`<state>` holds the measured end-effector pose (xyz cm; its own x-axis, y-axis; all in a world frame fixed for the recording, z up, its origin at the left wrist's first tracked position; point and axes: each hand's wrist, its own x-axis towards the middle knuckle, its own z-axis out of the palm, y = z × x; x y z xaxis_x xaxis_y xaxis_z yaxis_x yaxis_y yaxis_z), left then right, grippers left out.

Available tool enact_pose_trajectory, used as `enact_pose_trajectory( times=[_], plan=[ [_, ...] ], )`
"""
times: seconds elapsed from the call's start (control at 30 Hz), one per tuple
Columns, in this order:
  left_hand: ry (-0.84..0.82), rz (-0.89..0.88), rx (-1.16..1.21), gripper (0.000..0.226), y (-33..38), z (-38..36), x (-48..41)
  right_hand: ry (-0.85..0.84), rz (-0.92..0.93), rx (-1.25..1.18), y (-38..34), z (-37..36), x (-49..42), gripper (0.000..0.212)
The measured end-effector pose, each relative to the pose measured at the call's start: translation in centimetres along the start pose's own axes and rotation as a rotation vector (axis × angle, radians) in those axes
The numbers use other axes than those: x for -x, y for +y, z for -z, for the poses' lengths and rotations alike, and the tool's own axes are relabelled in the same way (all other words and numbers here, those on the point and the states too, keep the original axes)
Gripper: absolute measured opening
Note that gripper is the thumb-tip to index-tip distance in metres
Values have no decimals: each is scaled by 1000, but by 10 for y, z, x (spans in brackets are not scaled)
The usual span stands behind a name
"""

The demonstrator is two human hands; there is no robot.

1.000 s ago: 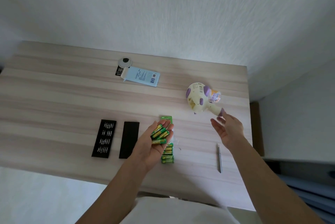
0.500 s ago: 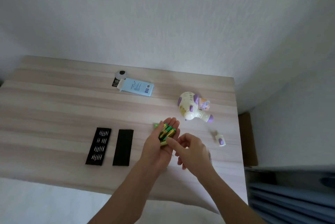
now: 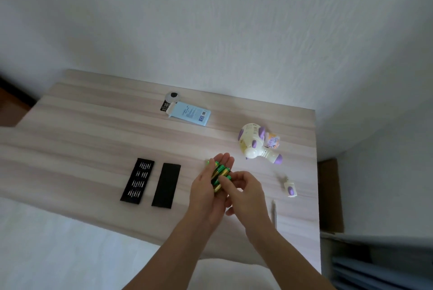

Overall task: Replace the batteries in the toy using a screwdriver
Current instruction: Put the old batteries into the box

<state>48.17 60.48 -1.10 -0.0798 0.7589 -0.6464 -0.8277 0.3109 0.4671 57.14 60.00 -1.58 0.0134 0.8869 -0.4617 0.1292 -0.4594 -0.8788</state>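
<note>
Toy: lies on its side on the table, far and to the right of both hands, well apart from them.
Long axis: runs from the round head at far left to the purple-tipped handle at near right.
Nearer: right hand, by my judgement, and the handle end faces it.
Look: cream plastic, purple bumps, vent slits on the head, an orange-labelled bottle on the far-right side.
Carrying: left hand palm up, fingers flat, cradling green-and-gold batteries.
Picking: right hand fingertips curl onto that pile; I read it as pinching one.
Loose: battery cover right of the hands; screwdriver nearer me.
</note>
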Motion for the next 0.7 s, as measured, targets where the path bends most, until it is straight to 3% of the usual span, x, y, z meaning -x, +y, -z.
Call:
enact_pose_trajectory(
  times=[0.13, 0.33, 0.5, 0.7],
  plan=[
    [7, -33, -17, 35, -2, 3, 9, 43, 18, -85, 3, -5, -1, 12],
    [64, -56, -19, 32, -4, 7, 17, -26, -34, -184, 9, -12, 2, 7],
    [94, -47, 46, 32, 3, 23, 18, -175, -17, -133, 13, -19, 1, 14],
    [90, 30, 254, 29, 27, 49, 4, -348, -172, -412, 3, -32, -6, 26]
  ],
)
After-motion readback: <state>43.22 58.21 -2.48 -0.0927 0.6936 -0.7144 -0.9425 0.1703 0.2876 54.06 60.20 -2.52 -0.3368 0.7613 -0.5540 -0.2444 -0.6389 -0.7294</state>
